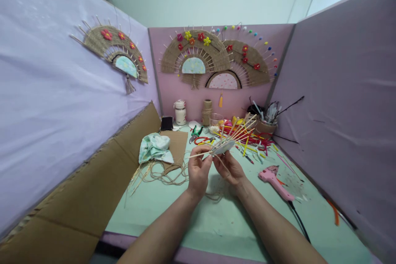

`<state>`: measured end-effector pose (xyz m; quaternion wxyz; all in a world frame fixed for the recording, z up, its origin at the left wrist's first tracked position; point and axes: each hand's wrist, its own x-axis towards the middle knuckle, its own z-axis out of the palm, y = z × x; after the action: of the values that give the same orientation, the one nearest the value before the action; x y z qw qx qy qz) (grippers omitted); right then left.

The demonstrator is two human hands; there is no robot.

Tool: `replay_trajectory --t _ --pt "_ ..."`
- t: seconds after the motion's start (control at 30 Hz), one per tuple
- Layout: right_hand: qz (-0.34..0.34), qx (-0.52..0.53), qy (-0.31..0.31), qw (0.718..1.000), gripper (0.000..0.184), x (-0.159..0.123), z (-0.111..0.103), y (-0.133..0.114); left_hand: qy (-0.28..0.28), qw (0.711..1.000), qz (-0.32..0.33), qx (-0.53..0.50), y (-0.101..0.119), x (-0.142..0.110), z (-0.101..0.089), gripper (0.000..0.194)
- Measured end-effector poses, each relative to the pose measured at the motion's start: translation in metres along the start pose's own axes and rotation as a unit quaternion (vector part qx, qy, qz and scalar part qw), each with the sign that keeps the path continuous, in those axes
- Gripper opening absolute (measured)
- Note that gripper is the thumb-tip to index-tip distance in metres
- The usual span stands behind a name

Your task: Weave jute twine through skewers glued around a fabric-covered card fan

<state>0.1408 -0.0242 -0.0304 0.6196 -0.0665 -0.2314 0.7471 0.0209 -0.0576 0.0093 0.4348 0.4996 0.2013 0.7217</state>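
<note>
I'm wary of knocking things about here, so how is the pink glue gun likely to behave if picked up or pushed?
The pink glue gun will probably feel stiff, since its body looks like hard plastic. Its black cord curves loosely, so it would likely bend and trail behind. Lying flat on the table, it seems more apt to slide than roll.

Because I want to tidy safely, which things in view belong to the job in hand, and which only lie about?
Belonging to the job:
- stick frame, in left hand and right hand
- string, at the hands

Lying about, as far as I can judge:
- pink glue gun
- crumpled cloth
- white bottle
</note>
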Motion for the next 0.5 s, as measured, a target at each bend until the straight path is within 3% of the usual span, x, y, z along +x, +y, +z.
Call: replay_trajectory --t 0.3,0.5 --pt "0.000 -0.012 0.011 1.000 0.022 -0.0002 0.0010 0.0004 0.001 0.999 0.025 0.039 0.0002 -0.0001 0.0004 0.013" --pt "0.023 -0.033 0.006 0.999 0.025 -0.0035 0.0087 0.0003 -0.037 0.996 0.031 0.073 -0.0024 -0.0059 0.0025 0.048"
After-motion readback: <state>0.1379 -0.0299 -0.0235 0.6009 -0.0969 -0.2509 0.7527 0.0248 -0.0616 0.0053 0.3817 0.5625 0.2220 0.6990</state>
